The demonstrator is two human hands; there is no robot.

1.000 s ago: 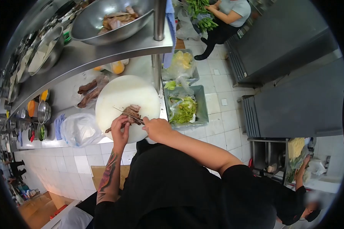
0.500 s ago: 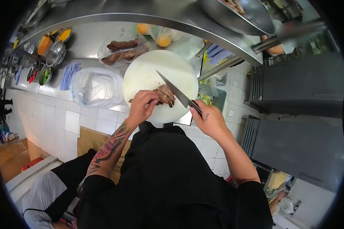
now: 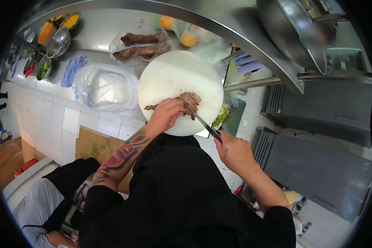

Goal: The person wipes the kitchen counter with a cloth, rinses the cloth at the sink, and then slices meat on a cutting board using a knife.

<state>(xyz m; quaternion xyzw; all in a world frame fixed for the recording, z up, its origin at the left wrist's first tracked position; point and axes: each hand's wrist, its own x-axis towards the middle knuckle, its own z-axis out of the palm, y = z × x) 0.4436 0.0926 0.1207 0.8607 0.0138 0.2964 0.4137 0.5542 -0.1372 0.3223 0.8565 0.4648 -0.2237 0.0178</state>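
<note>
A piece of browned cooked meat (image 3: 190, 99), partly cut into slices, lies on the round white cutting board (image 3: 169, 72). My left hand (image 3: 167, 114) presses down on the meat with its fingers curled, covering the middle of the piece; a thin end pokes out to the left. My right hand (image 3: 232, 149) is wrapped around the dark handle of a kitchen knife (image 3: 203, 122). The blade stands edge-down at the meat, close beside my left fingertips. Two longer strips of meat (image 3: 135, 52) lie in a clear plastic bag behind the board.
A plastic-lined container (image 3: 105, 89) stands left of the board, beside a blue cloth (image 3: 73, 71) and several metal bowls (image 3: 58, 43). Bagged oranges (image 3: 189, 39) lie behind. A metal shelf edge (image 3: 219, 20) and a large pan (image 3: 285, 33) overhang. Another person's sleeve (image 3: 39, 202) is at lower left.
The knife has swung from lying diagonally above the slices down onto the meat, its blade turned upright. My left hand has stayed on the meat. The view has shifted slightly.
</note>
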